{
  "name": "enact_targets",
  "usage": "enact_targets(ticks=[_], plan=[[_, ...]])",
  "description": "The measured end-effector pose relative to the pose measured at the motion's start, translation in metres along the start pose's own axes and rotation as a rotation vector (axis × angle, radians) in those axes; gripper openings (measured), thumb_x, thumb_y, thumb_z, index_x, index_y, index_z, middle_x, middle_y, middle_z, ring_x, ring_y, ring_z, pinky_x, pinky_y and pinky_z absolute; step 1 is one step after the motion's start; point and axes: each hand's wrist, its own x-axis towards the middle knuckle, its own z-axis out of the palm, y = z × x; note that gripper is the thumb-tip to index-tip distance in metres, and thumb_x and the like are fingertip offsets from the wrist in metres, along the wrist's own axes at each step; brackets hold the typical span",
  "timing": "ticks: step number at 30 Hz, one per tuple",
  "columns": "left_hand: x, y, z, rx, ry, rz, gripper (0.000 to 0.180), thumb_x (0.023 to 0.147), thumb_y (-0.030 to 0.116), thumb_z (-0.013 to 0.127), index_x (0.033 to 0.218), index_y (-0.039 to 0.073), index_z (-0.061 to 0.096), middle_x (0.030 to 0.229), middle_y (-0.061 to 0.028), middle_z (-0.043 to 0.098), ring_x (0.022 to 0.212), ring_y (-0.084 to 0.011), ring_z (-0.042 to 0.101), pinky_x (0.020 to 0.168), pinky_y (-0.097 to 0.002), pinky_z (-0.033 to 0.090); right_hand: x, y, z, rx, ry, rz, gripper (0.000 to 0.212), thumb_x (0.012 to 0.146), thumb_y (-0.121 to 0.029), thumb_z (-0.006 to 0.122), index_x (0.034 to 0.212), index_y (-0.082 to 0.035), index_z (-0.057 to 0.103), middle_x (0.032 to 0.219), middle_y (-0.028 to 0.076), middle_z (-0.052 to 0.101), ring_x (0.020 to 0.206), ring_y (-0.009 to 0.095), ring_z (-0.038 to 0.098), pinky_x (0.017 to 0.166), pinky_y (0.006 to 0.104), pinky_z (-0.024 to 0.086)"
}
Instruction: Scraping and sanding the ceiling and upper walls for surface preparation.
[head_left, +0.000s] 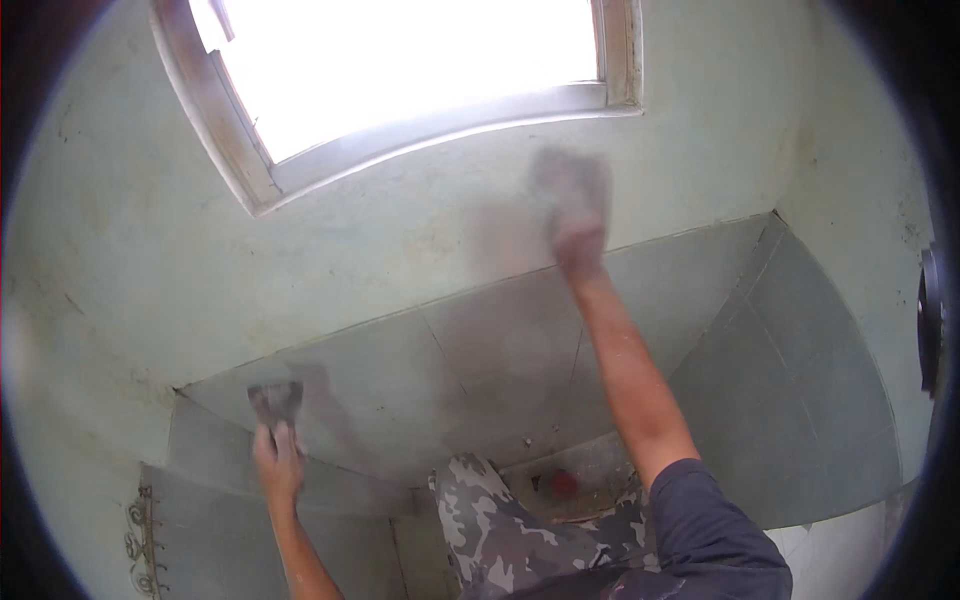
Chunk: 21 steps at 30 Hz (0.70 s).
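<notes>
My left hand (281,462) is closed around the handle of a wide-bladed scraper (276,402), its dark blade pointing up in front of the grey tiles at the left. Higher up and to the right, my right hand (580,240) is stretched out against the pale green wall (400,230), below the window's right corner. It is smeared by motion. A flat greyish thing (570,175) shows at its fingers, too blurred to name. Both forearms are bare, and a dark sleeve covers the right upper arm.
A bright window (410,60) with a worn frame takes up the top. Grey tiles (500,330) line the lower wall. A rack with hooks (148,545) hangs at the lower left, and a dark round object (930,320) at the right edge. Below me lies a small red item (565,484).
</notes>
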Motion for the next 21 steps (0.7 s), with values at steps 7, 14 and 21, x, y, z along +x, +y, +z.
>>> enact_targets(ticks=[7,14,21], plan=[[-0.006,-0.040,0.028,-0.082,-0.112,-0.108,0.023,0.098,0.024,0.046,0.099,0.002,0.051,0.073,-0.0039,0.056,0.059,-0.0106,0.053,0.053,-0.0279,0.044,0.023,-0.127,0.063,0.271,0.167,0.121,0.047,0.081,0.003,0.049,0.127,0.001,0.055,0.136,0.021,0.050,0.127,0.029,0.049,0.103,0.0393,0.043],[-0.035,-0.079,0.004,-0.092,-0.172,-0.293,0.021,0.098,0.021,0.044,0.105,0.002,0.052,0.078,-0.0035,0.056,0.061,-0.0117,0.053,0.055,-0.0290,0.045,0.031,0.016,0.002,0.090,0.151,0.236,0.040,0.085,-0.004,0.048,0.123,0.003,0.057,0.133,0.020,0.053,0.127,0.032,0.048,0.106,0.0400,0.039],[0.016,-0.017,0.060,-0.225,-0.200,-0.094,0.025,0.099,0.026,0.041,0.099,0.003,0.051,0.078,-0.0048,0.055,0.065,-0.0130,0.051,0.062,-0.0300,0.046,0.031,-0.107,0.061,0.239,0.201,0.079,0.045,0.083,-0.003,0.050,0.126,0.004,0.056,0.132,0.020,0.054,0.128,0.032,0.047,0.109,0.0398,0.036]])
